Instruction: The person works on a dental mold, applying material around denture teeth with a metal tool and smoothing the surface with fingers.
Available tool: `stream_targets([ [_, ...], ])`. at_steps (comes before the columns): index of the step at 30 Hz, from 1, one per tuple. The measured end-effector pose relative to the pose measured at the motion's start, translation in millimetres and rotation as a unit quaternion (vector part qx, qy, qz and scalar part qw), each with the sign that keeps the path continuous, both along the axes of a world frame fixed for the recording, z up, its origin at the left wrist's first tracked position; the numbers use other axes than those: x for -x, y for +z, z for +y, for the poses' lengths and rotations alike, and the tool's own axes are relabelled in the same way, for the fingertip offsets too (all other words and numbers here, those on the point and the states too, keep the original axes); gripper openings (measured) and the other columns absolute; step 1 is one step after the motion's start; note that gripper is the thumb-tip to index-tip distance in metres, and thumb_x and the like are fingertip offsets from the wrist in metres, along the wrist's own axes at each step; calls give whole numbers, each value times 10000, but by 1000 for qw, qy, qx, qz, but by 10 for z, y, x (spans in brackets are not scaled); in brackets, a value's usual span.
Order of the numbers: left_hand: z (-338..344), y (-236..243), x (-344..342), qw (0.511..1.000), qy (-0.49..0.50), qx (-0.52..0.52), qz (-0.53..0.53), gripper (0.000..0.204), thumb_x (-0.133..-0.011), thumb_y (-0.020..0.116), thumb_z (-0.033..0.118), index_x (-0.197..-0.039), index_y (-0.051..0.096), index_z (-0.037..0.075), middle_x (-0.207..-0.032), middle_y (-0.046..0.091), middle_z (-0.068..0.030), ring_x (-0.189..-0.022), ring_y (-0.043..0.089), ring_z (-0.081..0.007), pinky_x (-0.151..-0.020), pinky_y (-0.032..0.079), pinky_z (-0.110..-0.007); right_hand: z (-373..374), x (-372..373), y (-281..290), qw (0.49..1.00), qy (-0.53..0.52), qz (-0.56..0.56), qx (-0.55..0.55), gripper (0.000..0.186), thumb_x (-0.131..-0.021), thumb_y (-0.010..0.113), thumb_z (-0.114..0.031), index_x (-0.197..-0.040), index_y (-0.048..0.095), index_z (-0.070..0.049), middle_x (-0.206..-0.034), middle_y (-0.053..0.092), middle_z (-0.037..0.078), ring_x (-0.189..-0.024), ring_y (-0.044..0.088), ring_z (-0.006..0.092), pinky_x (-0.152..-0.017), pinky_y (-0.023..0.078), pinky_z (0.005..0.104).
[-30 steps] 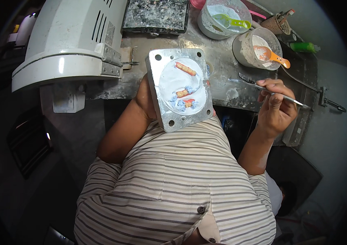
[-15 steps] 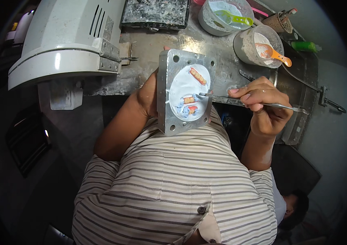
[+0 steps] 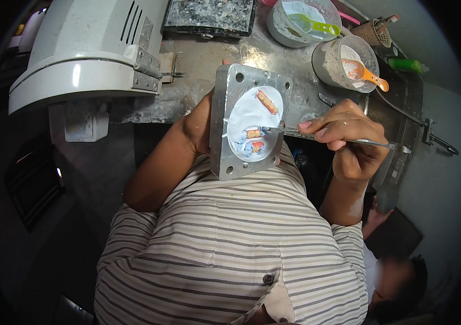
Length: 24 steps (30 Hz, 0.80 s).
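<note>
My left hand [image 3: 203, 125] grips a metal dental flask half [image 3: 220, 146] from behind, mostly hidden by it. The flask is tilted up in front of my striped shirt, with holes at its corners. White plaster [image 3: 245, 115] fills its oval hollow. Set in the plaster are a pink and yellowish denture piece [image 3: 266, 102] near the top and two more, a middle piece [image 3: 253, 134] and a lower piece [image 3: 256, 147], with bluish material around them. My right hand [image 3: 352, 130] pinches a thin metal carving tool [image 3: 291, 130], its tip at the bluish material by the middle piece's right end.
On the metal bench stand a bowl [image 3: 280, 36] with a green scoop and a tub [image 3: 322, 64] of white powder with an orange scoop. A large white machine [image 3: 86, 54] stands left, a speckled slab [image 3: 208, 16] behind. Another person [image 3: 398, 279] is at lower right.
The tool's tip has moved slightly left and down onto the middle denture piece's end. The flask has shifted a little right in view. The other person's arm has come into sight.
</note>
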<state>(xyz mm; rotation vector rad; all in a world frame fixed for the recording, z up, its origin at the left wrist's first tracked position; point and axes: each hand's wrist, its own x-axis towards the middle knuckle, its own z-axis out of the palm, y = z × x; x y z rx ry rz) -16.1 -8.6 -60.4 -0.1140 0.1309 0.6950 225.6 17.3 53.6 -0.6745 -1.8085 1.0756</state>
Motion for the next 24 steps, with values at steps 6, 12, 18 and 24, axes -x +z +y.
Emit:
stream_targets([
  [6,6,-7,-8,999,4,-15,-35,798,-1006,310,703,-1475,488,82,-1417,595,-122,-1239,613,-266,-1059,489,-433,21,3,-17,1000,17,-7,-13,161,-716,658,61,-852,740,34,-824,772,161,-707,700,187,-661,472,286],
  [12,-15,-15,3,1000,6,-25,19,793,-1006,319,698,-1484,476,86,-1425,590,-115,-1242,611,-265,-1064,482,-432,3,24,-10,1000,13,-20,-14,142,-732,686,25,-861,746,25,-823,774,154,-709,701,187,-667,464,288],
  [18,-16,10,10,999,2,-18,35,805,-1003,308,710,-1481,481,85,-1418,593,-118,-1240,611,-262,-1057,488,-433,-3,31,-9,1000,12,-19,-17,80,-789,724,-10,-860,744,20,-832,775,153,-716,704,187,-666,464,291],
  [24,-13,46,1,999,3,1,41,851,-982,291,750,-1457,505,78,-1397,604,-128,-1220,620,-257,-1036,502,-426,0,43,-5,1000,4,-22,-19,62,-813,724,-14,-856,741,27,-821,772,145,-707,688,181,-649,462,283],
])
